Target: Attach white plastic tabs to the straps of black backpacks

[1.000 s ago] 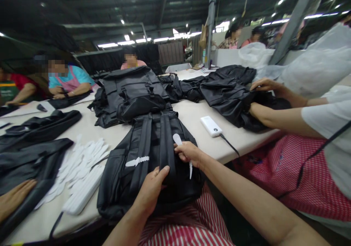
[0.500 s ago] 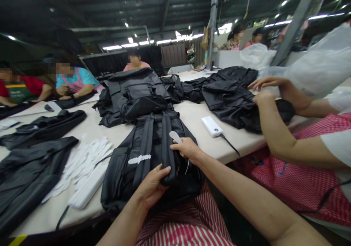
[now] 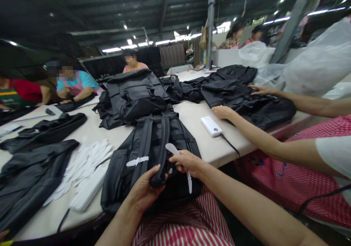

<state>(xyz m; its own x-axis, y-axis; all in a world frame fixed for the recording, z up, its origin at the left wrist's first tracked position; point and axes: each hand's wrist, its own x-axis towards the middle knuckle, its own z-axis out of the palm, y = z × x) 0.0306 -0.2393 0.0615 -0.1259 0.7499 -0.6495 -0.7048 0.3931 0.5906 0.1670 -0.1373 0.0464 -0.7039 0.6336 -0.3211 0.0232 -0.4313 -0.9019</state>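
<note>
On the work table (image 3: 189, 118), a black backpack (image 3: 117, 176) lies back panel up, directly beneath both hands. The left hand (image 3: 144, 191) has its fingers curled around the lower end of a padded shoulder strap (image 3: 161, 154). The right hand (image 3: 189, 163) sits just beside that strap, its fingers closed on a white plastic strip (image 3: 172, 148).

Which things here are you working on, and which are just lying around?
Working on:
the black backpack in front of me
its shoulder strap, gripped by my left hand
the white strip in my right hand

Just lying around:
the white power bank
the pile of white pieces
the other black backpack on the table
</note>
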